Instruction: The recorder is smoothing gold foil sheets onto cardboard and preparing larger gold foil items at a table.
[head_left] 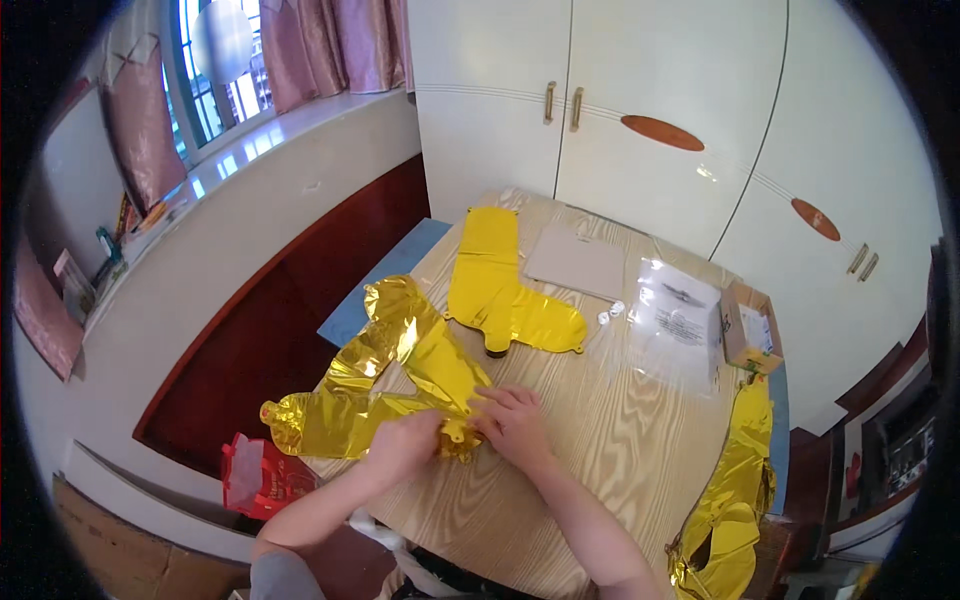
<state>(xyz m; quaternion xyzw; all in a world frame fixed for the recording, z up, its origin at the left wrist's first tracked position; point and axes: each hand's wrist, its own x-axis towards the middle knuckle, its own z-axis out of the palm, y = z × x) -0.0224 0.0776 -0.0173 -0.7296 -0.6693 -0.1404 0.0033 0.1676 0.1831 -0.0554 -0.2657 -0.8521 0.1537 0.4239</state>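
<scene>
A crinkled, shiny gold foil balloon [425, 350] with angled arms lies at the left of the wooden table, partly puffed and creased. My left hand [405, 445] is closed on its near edge, the fingers curled under and partly hidden. Close beside it, my right hand [510, 425] grips the same foil from the right with bent fingers. Between both hands a small tab of bunched foil [457, 435] sticks out. Farther back lies a flat gold foil balloon [487, 275], apart from my hands. Another gold foil balloon [735, 490] drapes over the table's right edge.
On the wooden table [590, 440] are a grey-beige flat sheet [575, 260], small white pieces [610, 313], a clear plastic sleeve with printed paper [675, 320] and a small cardboard box [750, 325]. A red bag [262, 475] stands at the left edge. White cabinets [670, 60] rise behind.
</scene>
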